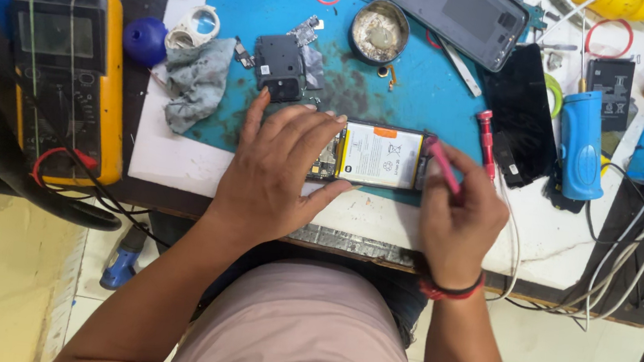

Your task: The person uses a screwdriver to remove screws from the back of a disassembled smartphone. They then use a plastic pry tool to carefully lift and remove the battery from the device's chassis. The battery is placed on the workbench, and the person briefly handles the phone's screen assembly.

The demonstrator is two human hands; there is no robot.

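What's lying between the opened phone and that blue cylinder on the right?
In the head view, a red screwdriver and a black screen panel lie between the opened phone and the blue cylinder.

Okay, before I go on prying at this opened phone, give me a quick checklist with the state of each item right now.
1. Phone held down: ok, the left hand lies flat over its left end.
2. Pink tool in grip: ok, the right hand pinches it, tip at the phone's right edge.
3. Battery in view: ok, its white face is uncovered.
4. Tip clear of the battery: cannot tell, the fingers hide the contact point.
5. Red screwdriver out of the way: ok, it lies on the mat just right of the phone.
6. Loose parts away from the phone: ok, they sit farther up the mat.
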